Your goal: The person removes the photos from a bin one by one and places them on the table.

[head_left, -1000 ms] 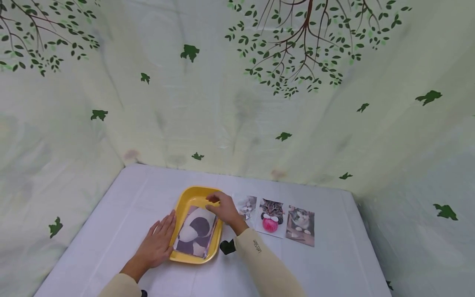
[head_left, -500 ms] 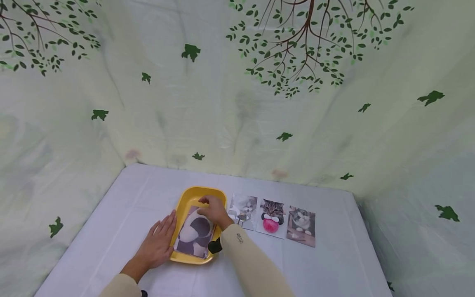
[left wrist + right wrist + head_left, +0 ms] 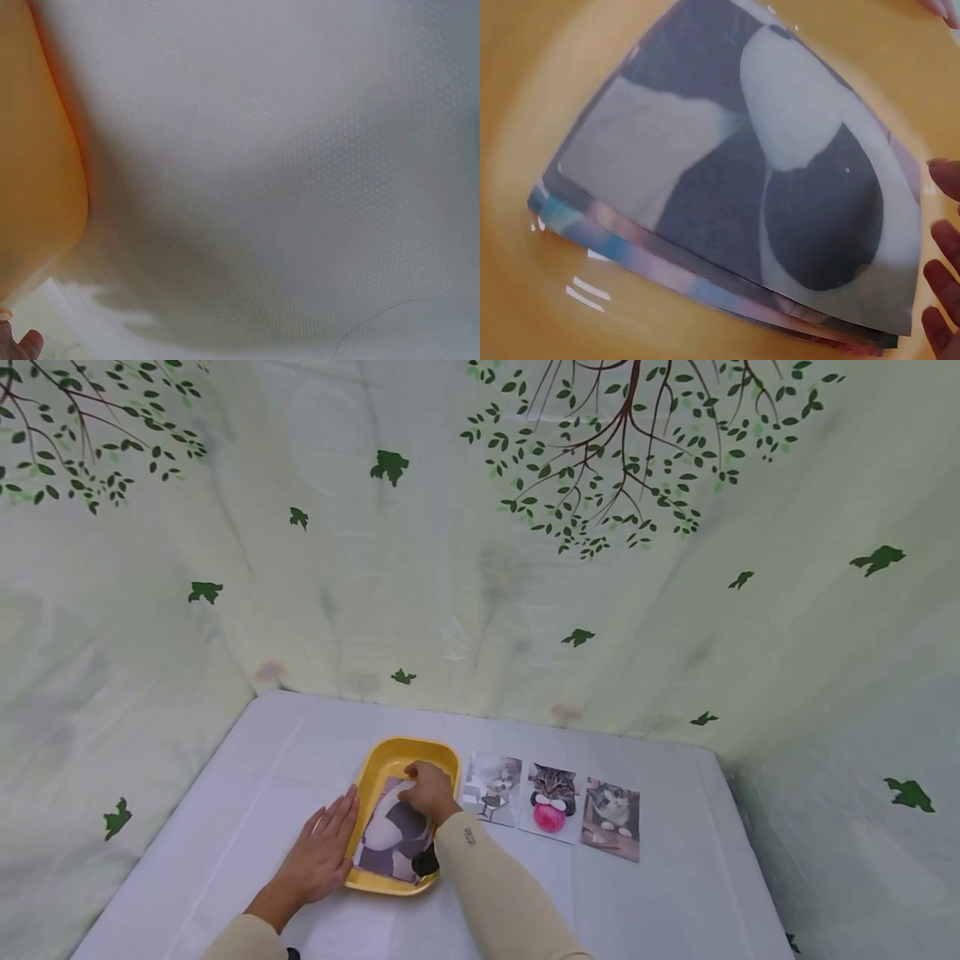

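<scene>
A yellow tray (image 3: pixel 405 744) lies on the table, holding a stack of photo prints (image 3: pixel 381 837). The top print has white and dark grey rounded patches; edges of several others show beneath it in the right wrist view. My left hand (image 3: pixel 324 843) rests along the tray's left side with fingers straight. Over the stack's far right part is my right hand (image 3: pixel 431 792), fingers bent. In the right wrist view its fingertips (image 3: pixel 946 238) stand just beyond the stack's edge, with nothing pinched. The left wrist view shows mostly the tray's outer wall (image 3: pixel 37 165).
Right of the tray, three prints lie in a row: a pale grey animal photo (image 3: pixel 491 785), a tabby cat with a pink ball (image 3: pixel 552 797) and a grey-and-white cat (image 3: pixel 611 818). White cloth covers the table (image 3: pixel 660 902). A leaf-patterned curtain (image 3: pixel 465 568) rises behind.
My right hand has moved left and inward from the tray's right rim, over the stack, uncovering the pale grey print. The left hand stays at the tray's side.
</scene>
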A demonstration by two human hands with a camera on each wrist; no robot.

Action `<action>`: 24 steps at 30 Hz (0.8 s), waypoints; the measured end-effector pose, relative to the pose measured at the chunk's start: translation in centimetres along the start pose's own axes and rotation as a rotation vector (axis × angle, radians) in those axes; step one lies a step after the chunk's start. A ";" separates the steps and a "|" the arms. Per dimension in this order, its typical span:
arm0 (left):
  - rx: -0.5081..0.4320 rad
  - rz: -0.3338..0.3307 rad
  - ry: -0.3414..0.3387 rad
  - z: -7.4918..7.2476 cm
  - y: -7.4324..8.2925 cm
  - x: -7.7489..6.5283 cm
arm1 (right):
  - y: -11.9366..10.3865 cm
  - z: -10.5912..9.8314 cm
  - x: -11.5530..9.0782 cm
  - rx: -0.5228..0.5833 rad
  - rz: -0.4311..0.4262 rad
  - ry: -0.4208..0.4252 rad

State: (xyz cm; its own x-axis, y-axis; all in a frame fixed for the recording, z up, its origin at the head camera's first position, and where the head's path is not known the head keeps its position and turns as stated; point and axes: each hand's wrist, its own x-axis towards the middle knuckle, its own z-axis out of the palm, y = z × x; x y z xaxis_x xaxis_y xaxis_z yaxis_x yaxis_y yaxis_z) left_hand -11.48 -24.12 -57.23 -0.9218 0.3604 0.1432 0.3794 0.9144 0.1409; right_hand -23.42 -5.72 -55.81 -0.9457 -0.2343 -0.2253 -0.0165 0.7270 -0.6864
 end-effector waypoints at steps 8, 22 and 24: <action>-0.005 0.020 0.031 0.2 -0.2 0.0 | 0.2 0.5 0.0 -0.056 -0.015 0.017; -0.039 -0.018 -0.046 -0.2 0.1 0.1 | 0.2 0.9 -0.3 0.010 -0.002 0.024; -0.035 -0.022 -0.053 -0.2 0.1 0.1 | 0.2 0.9 -0.4 -0.008 -0.017 0.023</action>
State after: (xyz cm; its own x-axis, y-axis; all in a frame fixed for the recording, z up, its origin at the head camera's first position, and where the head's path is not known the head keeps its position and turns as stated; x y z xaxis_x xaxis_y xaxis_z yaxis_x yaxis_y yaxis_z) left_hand -11.49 -24.01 -56.97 -0.9324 0.3506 0.0882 0.3611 0.9154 0.1781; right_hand -22.74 -6.06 -56.53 -0.9524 -0.2321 -0.1974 -0.0356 0.7282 -0.6845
